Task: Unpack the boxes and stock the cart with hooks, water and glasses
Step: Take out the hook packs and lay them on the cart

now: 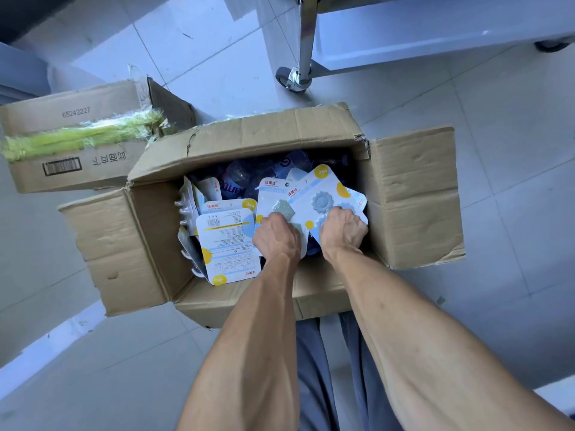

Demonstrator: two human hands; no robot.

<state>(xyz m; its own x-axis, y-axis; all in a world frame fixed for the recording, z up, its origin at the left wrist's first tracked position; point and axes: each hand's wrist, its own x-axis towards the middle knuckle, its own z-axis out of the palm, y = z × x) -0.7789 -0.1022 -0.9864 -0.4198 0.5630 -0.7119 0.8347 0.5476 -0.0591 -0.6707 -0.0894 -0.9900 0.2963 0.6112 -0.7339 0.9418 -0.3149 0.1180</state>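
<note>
Pale tiled floor (497,104), glossy, carries an open box (413,194) at centre. A second box (77,141), flaps sealed with torn green tape, lies at ten o'clock of it. The cart (306,35) stands at twelve o'clock; only a chrome leg, a castor and a white shelf edge show.

Step in hand: unpacking hooks from the open box. The left hand (275,236) has its grip curled round the lower edge of a hook card (273,197) bearing grey hooks. The right hand (342,231) has its grip curled round a flower card (326,194) bearing pale blue flower-shaped hooks; further cards appear fanned behind it. Both cards sit tilted within the box, at its three o'clock side.

Loose cards (228,244) lie at the nine o'clock side, one face down. Bottles (239,175), clear with blue labels, lie beneath at twelve o'clock.

Judgement: next move calls for lifting both cards clear of the flaps and carrying them to the cart. The cards are thin and stiff; a fanned stack may slip.
</note>
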